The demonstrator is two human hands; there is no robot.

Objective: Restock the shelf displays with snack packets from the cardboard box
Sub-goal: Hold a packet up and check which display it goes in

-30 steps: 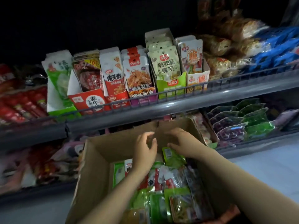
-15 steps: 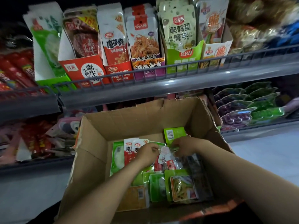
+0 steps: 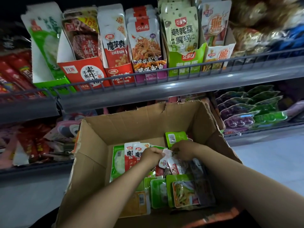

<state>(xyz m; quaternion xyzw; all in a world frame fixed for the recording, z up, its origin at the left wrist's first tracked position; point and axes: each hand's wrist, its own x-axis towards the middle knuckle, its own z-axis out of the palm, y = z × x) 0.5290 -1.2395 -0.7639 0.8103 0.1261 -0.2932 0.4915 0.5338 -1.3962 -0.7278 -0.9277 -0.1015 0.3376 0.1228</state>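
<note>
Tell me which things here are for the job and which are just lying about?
For the job:
cardboard box
packets in the box
left hand
right hand
display boxes on the upper shelf

Just lying about:
red sausages
purple and green packs on the lower shelf
</note>
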